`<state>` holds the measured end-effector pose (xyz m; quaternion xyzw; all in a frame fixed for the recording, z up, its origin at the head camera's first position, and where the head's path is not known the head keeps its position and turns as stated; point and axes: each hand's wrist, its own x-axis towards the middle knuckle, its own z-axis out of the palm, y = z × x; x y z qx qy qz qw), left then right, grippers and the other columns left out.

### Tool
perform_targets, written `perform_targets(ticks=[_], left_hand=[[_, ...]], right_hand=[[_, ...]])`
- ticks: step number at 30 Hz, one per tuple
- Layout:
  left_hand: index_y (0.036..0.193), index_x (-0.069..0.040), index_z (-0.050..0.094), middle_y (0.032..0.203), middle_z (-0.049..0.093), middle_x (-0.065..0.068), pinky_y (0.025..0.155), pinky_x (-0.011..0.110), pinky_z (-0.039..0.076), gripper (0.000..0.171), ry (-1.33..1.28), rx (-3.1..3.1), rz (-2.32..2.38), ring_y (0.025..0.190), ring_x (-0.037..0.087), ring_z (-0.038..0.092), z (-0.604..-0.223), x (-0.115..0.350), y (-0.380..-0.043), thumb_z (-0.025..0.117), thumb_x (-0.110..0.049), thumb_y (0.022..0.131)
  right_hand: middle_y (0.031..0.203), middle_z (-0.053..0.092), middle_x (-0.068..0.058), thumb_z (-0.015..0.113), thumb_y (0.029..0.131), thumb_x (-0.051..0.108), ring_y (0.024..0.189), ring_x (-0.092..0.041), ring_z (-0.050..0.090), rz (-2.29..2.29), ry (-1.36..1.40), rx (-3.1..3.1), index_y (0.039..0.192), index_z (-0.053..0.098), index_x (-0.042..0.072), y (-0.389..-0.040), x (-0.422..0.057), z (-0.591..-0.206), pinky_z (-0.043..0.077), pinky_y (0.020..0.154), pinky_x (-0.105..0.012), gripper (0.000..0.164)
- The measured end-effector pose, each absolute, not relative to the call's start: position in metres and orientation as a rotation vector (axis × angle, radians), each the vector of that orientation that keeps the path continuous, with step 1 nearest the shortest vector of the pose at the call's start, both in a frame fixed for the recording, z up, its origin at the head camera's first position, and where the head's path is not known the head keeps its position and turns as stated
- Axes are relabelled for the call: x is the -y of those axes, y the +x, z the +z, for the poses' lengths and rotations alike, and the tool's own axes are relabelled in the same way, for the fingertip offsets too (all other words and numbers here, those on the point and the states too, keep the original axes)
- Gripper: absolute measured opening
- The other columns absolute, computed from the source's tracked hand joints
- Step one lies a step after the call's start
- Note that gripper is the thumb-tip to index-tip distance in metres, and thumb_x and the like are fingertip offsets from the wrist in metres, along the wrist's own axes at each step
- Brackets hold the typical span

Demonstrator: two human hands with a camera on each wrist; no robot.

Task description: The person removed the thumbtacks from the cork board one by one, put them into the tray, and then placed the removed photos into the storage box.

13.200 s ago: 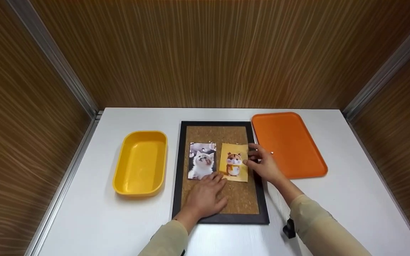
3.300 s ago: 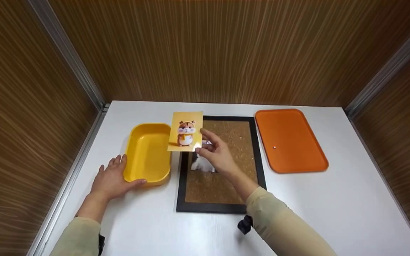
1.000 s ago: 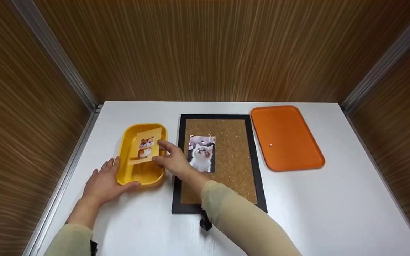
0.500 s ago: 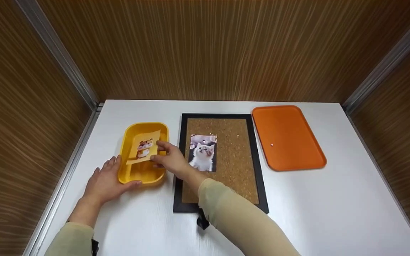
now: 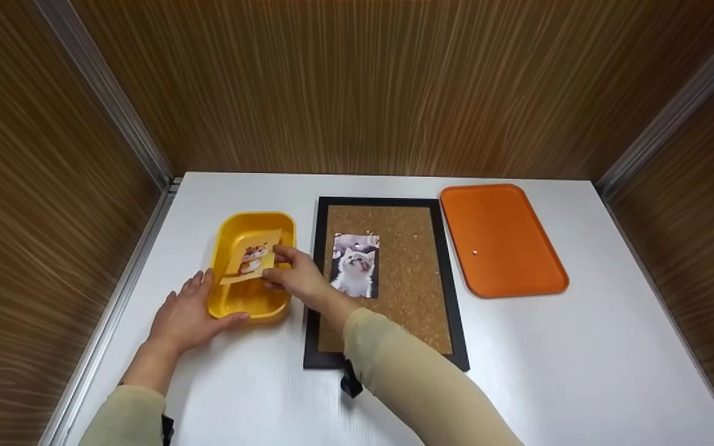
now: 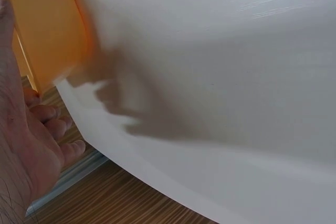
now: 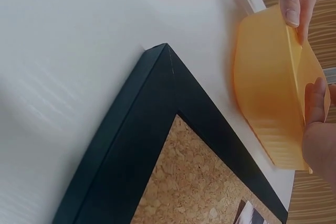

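My right hand [image 5: 301,275] pinches the right edge of a yellow photo card [image 5: 239,267] with a hamster picture, between thumb and fingers. The card is tilted within the yellow plastic basin [image 5: 248,303], its right side higher than its left. My left hand [image 5: 183,316] rests against the basin's near left corner, fingers along the left wall and thumb across the front. In the right wrist view, the left thumb lies at the rim of the basin [image 7: 260,82], and my right fingers [image 7: 315,106] reach over its near wall.
A black-framed cork board [image 5: 406,310] lies right of the basin, under my right forearm. It carries a kitten photo [image 5: 355,266] fixed by a small pale pin. Beyond it is an orange tray [image 5: 506,241] with one tiny white pin [image 5: 474,252]. Wood-grain panels border the white table.
The hamster card has gone from the cork board, leftward over it, into the basin, and has sunk lower there. My left hand has moved from the board to the basin's corner.
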<state>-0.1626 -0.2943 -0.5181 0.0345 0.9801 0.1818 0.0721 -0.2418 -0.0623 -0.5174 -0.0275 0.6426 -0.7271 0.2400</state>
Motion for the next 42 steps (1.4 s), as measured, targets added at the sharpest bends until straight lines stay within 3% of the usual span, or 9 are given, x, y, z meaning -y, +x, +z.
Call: perform_targets(ticks=[12,22,32,42], left_hand=[[0.163,0.009,0.025,0.163,0.031,0.039,0.12,0.075,0.022,0.13,0.109,-2.952,0.544,0.149,0.056,0.034,-0.5165,0.2932,-0.1637,0.061,-0.088,0.083],[0.164,0.008,0.024,0.163,0.03,0.038,0.12,0.075,0.022,0.129,0.098,-2.945,0.557,0.147,0.058,0.034,-0.5175,0.2938,-0.1641,0.064,-0.086,0.084],[0.165,0.007,0.021,0.164,0.028,0.038,0.12,0.076,0.02,0.129,0.078,-2.923,0.565,0.148,0.059,0.032,-0.5188,0.2956,-0.1633,0.065,-0.084,0.084],[0.164,0.008,0.024,0.163,0.031,0.039,0.119,0.075,0.025,0.132,0.096,-2.947,0.547,0.145,0.059,0.037,-0.5182,0.2953,-0.1639,0.062,-0.089,0.082]], right_hand=[[0.137,0.063,-0.014,0.07,0.099,-0.003,0.107,-0.024,0.073,-1.988,-0.039,-1.734,0.16,0.04,-0.003,-0.2447,0.0618,-0.5185,0.062,0.093,-0.035,0.068],[0.14,0.062,-0.014,0.069,0.098,-0.005,0.107,-0.024,0.073,-1.969,-0.054,-1.715,0.161,0.04,-0.001,-0.2469,0.0615,-0.5209,0.062,0.095,-0.039,0.069],[0.135,0.062,-0.012,0.069,0.097,-0.008,0.105,-0.024,0.074,-1.926,-0.106,-1.727,0.161,0.039,-0.001,-0.2476,0.0612,-0.5223,0.063,0.089,-0.033,0.071],[0.14,0.061,-0.015,0.073,0.097,-0.002,0.112,-0.025,0.071,-1.901,-0.165,-1.729,0.163,0.039,0.003,-0.2475,0.0585,-0.5204,0.062,0.094,-0.037,0.074]])
